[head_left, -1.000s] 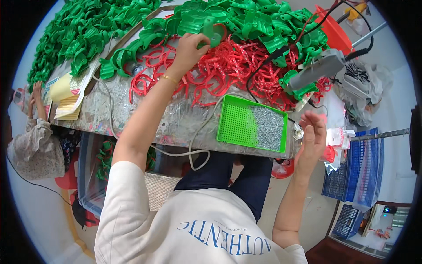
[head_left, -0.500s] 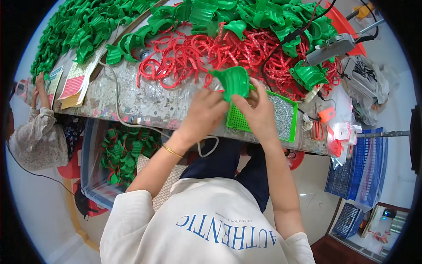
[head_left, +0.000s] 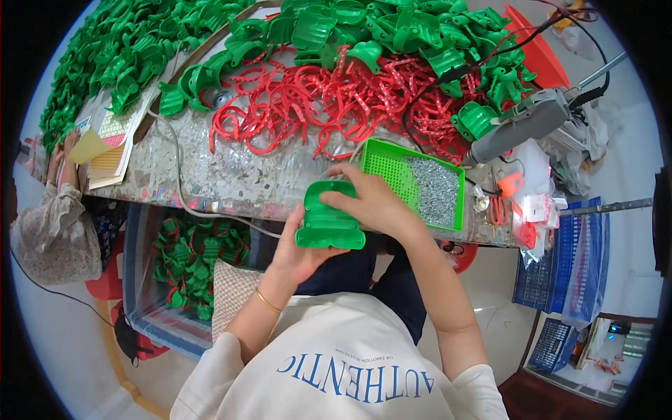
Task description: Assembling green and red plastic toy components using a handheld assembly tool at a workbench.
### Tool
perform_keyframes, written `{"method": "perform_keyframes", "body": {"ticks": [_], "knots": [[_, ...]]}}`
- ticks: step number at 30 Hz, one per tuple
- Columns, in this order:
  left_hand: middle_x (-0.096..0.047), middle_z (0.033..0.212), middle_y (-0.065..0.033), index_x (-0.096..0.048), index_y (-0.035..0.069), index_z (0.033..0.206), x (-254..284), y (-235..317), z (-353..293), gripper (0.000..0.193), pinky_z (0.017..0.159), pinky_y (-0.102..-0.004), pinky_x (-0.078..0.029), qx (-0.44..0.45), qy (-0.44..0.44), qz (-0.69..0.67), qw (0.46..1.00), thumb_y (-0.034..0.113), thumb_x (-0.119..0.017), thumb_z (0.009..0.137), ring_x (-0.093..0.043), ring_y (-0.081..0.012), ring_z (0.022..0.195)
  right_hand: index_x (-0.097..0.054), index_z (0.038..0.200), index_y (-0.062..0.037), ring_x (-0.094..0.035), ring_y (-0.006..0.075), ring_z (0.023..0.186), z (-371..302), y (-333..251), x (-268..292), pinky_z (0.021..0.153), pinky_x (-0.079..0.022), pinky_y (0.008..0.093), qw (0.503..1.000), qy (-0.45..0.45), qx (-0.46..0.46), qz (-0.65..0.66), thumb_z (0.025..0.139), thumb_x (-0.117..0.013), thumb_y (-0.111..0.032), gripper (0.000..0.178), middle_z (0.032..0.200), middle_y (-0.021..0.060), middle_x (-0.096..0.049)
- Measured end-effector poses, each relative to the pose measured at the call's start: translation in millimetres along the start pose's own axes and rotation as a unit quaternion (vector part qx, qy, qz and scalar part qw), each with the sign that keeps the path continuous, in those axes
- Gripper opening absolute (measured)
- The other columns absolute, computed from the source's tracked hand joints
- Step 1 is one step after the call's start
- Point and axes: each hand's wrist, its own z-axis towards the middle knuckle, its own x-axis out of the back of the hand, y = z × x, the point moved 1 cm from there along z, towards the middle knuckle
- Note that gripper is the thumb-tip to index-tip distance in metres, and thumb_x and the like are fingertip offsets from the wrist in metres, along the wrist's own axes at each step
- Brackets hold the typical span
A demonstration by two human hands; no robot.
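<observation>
A curved green plastic shell (head_left: 327, 227) with small holes near its edges is between my hands, just off the table's near edge. My left hand (head_left: 297, 255) grips it from below and along its left side. Over its far right part lies my right hand (head_left: 371, 199), thumb on the inner face and fingers behind the rim. Right of them, a bright green tray (head_left: 395, 168) holds many small silver screws (head_left: 435, 192). Beyond lies a tangle of red straps (head_left: 294, 98). Whether a strap is behind the shell is hidden.
Heaped green shells (head_left: 133, 56) cover the table's far side. A grey power screwdriver (head_left: 521, 126) hangs at right near red-handled scissors (head_left: 498, 210). A blue bin (head_left: 133, 280) of green-and-red pieces stands below left. A co-worker's sleeve (head_left: 59, 231) shows at far left, near paper sheets (head_left: 115, 157).
Both hands have brought the green shell nearer to me and left, turning its inner side up. My left hand has shifted beneath it. The co-worker has lifted a yellow sheet.
</observation>
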Motion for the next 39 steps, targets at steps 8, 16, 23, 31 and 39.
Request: {"method": "perform_keyframes", "body": {"ticks": [8, 16, 23, 31, 39], "knots": [[-0.05, 0.13, -0.0164, -0.041, 0.009, 0.136, 10, -13, 4, 0.066, 0.096, -0.048, -0.044, 0.006, -0.015, -0.133, 0.991, 0.055, -0.048, 0.09, -0.051, -0.0347, 0.116, -0.065, 0.091, -0.0025, -0.063, 0.0318, 0.08, 94, 53, 4, 0.073, -0.049, 0.0447, 0.911, 0.253, 0.056, -0.321, 0.079, -0.063, -0.032, 0.031, 0.085, 0.0146, -0.063], [-0.05, 0.132, -0.0143, -0.041, 0.01, 0.136, 25, -9, -3, 0.068, 0.104, -0.0503, -0.037, -0.087, 0.011, -0.062, 0.994, 0.048, -0.063, 0.084, -0.047, -0.0319, 0.123, -0.067, 0.085, -0.005, -0.063, 0.0268, 0.075, 82, 41, -7, 0.068, -0.05, 0.0403, 0.908, 0.31, 0.095, -0.265, 0.077, -0.068, -0.023, 0.02, 0.08, 0.0088, -0.062], [-0.048, 0.135, -0.013, -0.039, 0.012, 0.137, 8, -1, 9, 0.066, 0.106, -0.0466, -0.035, -0.13, -0.026, 0.039, 0.99, 0.044, -0.064, 0.084, -0.046, -0.0267, 0.125, -0.067, 0.1, -0.0058, -0.064, 0.0204, 0.072, 14, -18, 18, 0.065, -0.049, 0.0301, 0.952, 0.302, 0.054, 0.0, 0.08, -0.07, -0.02, 0.024, 0.082, 0.0087, -0.065], [-0.046, 0.134, -0.0023, -0.043, 0.017, 0.133, -7, -42, 16, 0.06, 0.105, -0.0421, -0.035, -0.026, 0.001, -0.06, 0.998, 0.047, -0.062, 0.084, -0.042, -0.02, 0.126, -0.06, 0.1, -0.0063, -0.064, 0.0256, 0.073, -59, -44, 0, 0.064, -0.049, 0.0354, 0.977, 0.153, 0.072, -0.13, 0.08, -0.065, -0.014, 0.021, 0.085, 0.0105, -0.064], [-0.047, 0.134, -0.0049, -0.041, 0.016, 0.135, -27, -81, 15, 0.068, 0.103, -0.0449, -0.038, 0.117, -0.028, -0.076, 0.99, 0.05, -0.062, 0.079, -0.044, -0.0239, 0.126, -0.065, 0.086, -0.0068, -0.059, 0.0261, 0.081, -109, -17, 11, 0.067, -0.049, 0.0376, 0.962, 0.188, 0.081, -0.182, 0.074, -0.062, -0.01, 0.013, 0.082, 0.0075, -0.055]]}}
